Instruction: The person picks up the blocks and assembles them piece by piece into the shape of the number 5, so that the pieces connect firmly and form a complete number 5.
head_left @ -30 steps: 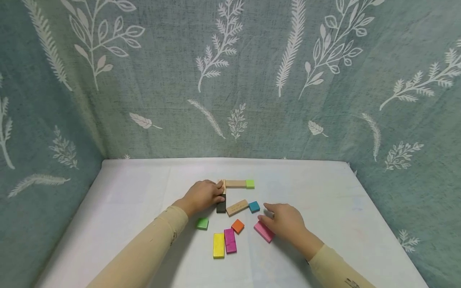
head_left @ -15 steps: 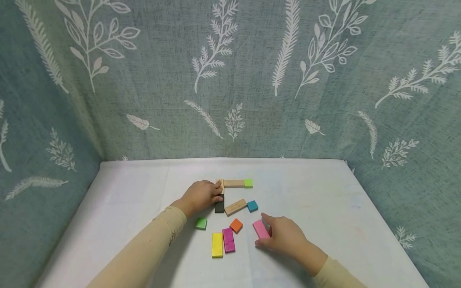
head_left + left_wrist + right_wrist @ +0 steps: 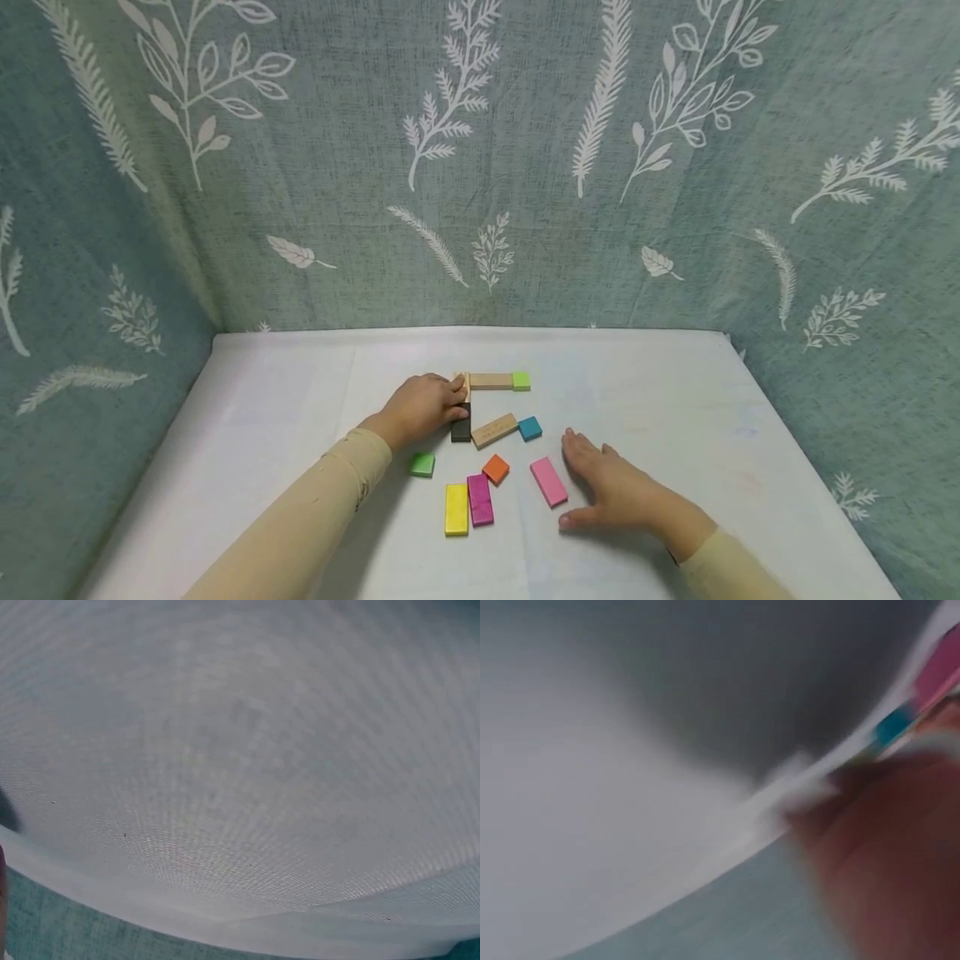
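In the head view my left hand (image 3: pixel 422 406) rests on the small blocks at the back middle. Its fingertips lie over a light wooden block (image 3: pixel 467 392) and the thumb side overlaps a black block (image 3: pixel 461 430); the other fingers are hidden. A second wooden block (image 3: pixel 491 382) with a lime green block (image 3: pixel 521 381) at its end extends rightward from there. My right hand (image 3: pixel 618 487), fingers spread and thumb apart, is just right of a pink block (image 3: pixel 549 482) and holds nothing. That hand (image 3: pixel 900 847) is blurred in the right wrist view.
Nearby lie a tilted wooden block (image 3: pixel 495 431), a blue block (image 3: pixel 530 428), an orange block (image 3: pixel 496 469) and a green block (image 3: pixel 422 465). Closer to me are a yellow block (image 3: pixel 456 509) and a magenta block (image 3: pixel 481 500). Leaf-patterned cloth (image 3: pixel 360 275) walls the white table (image 3: pixel 300 367).
My right hand came round the pink block, turned it slightly, then let go and drew back to the right with its fingers spread. The left hand stays in place.
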Demonstrator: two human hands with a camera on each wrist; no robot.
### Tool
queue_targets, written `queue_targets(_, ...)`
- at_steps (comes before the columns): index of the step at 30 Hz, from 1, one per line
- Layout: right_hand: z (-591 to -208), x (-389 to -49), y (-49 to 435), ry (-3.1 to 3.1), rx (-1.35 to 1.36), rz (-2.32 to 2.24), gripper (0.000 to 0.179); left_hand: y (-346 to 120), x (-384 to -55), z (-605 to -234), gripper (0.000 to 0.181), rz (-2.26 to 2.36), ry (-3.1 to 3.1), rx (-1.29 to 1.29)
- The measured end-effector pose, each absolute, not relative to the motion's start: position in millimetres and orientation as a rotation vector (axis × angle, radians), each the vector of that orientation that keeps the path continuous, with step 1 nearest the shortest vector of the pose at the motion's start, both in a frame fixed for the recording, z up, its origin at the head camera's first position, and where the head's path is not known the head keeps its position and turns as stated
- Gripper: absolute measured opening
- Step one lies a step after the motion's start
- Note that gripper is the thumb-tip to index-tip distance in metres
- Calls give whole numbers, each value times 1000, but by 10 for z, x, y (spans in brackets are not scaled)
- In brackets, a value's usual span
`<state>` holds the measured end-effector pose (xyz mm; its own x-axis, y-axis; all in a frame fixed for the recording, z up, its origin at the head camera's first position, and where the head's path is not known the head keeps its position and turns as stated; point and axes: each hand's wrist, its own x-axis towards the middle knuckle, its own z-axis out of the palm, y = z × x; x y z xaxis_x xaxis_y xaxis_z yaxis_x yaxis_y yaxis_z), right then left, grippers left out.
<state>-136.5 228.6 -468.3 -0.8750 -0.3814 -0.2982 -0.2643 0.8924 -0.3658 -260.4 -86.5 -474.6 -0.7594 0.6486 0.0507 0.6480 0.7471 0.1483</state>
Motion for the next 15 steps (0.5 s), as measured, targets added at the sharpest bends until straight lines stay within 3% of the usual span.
queue_targets(6,-4733,-957,1894,2877,-257,-241,102,-863,-2614,-4705,43,237,2932,1063)
queue_targets(15,-4830,-1028,1855,2973,-301,-166,73,-838,-2623,-4759,43,240,2907,1064)
